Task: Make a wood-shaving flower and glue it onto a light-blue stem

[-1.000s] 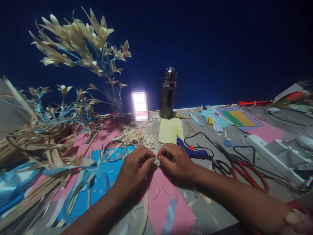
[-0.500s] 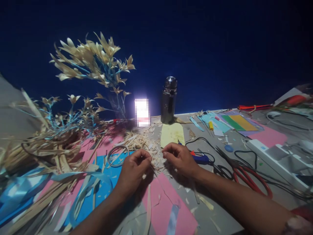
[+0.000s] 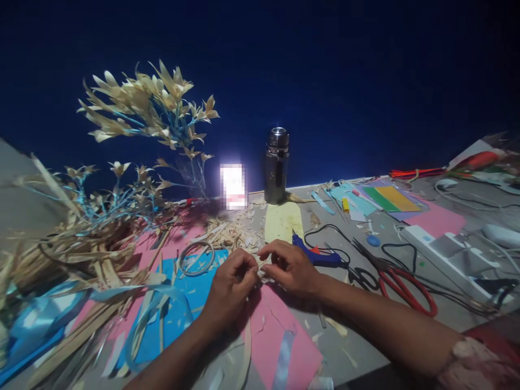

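My left hand [image 3: 235,279] is closed in a pinch over the upper end of a pink sheet [image 3: 280,336]; what it holds is too small to make out. Close beside it, my right hand [image 3: 290,265] has its thumb and forefinger curled towards the left fingertips, and whether anything lies between them is unclear. Pale shavings [image 3: 231,233] are scattered just beyond both hands. A blue glue gun [image 3: 320,257] lies right of my right hand, near a yellow sheet [image 3: 283,221].
A dark flask [image 3: 277,168] stands at the back beside a bright blurred panel [image 3: 233,186]. Dried-leaf flowers [image 3: 162,103] rise at left above husk strips [image 3: 97,260]. Red-handled scissors [image 3: 406,290] and a white power strip [image 3: 447,260] lie at right. A tape ring [image 3: 196,258] rests on blue sheet.
My right hand has come nearer to my left, so the fingertips almost meet. The view has shifted slightly, and more of the glue gun shows.
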Action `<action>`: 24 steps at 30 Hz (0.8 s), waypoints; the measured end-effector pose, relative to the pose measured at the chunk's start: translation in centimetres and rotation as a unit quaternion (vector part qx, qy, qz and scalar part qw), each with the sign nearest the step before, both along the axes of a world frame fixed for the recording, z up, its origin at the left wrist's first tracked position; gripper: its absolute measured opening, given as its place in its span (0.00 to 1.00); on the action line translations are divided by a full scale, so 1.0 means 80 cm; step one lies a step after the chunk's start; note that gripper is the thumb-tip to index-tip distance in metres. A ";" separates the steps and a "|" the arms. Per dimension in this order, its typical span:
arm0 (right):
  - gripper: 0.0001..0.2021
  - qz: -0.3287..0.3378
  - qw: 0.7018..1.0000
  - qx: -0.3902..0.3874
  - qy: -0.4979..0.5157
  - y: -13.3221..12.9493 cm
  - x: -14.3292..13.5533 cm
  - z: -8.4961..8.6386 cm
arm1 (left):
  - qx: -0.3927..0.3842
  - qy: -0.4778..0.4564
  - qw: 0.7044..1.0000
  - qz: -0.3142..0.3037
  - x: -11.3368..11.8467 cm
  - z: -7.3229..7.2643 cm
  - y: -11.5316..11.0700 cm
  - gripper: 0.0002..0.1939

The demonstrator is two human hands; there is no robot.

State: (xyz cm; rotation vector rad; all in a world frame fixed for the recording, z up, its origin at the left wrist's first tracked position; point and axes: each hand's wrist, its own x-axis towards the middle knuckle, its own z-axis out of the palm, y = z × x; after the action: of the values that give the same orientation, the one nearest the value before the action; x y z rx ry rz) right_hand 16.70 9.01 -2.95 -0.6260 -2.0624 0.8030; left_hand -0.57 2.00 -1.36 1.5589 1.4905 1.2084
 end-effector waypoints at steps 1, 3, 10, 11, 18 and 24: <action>0.07 0.007 1.000 0.030 0.002 0.001 0.001 -0.001 | -0.014 -0.013 1.000 -0.006 0.000 0.000 0.000 0.08; 0.04 0.020 0.997 0.080 -0.007 0.003 0.003 -0.001 | -0.035 -0.032 0.999 -0.013 0.001 -0.001 0.002 0.07; 0.06 0.025 0.970 0.216 -0.107 0.007 0.011 0.006 | 0.004 0.057 0.998 -0.024 -0.005 -0.011 0.005 0.07; 0.07 0.029 0.970 0.211 -0.120 0.007 0.011 0.007 | 0.053 0.118 0.991 -0.021 -0.006 -0.011 0.005 0.08; 0.04 0.132 0.915 -0.366 -0.106 0.012 0.009 0.016 | 0.380 0.404 0.826 -0.104 -0.010 -0.007 0.004 0.14; 0.05 0.084 0.882 -0.464 -0.012 0.011 0.007 0.023 | 0.182 0.207 0.961 -0.026 -0.003 -0.006 0.001 0.08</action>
State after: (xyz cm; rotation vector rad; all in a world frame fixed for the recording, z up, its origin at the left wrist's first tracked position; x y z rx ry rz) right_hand 17.23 9.87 -1.14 -0.9572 -1.6685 1.9254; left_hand -0.84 2.05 -1.84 2.1928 1.5218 1.2274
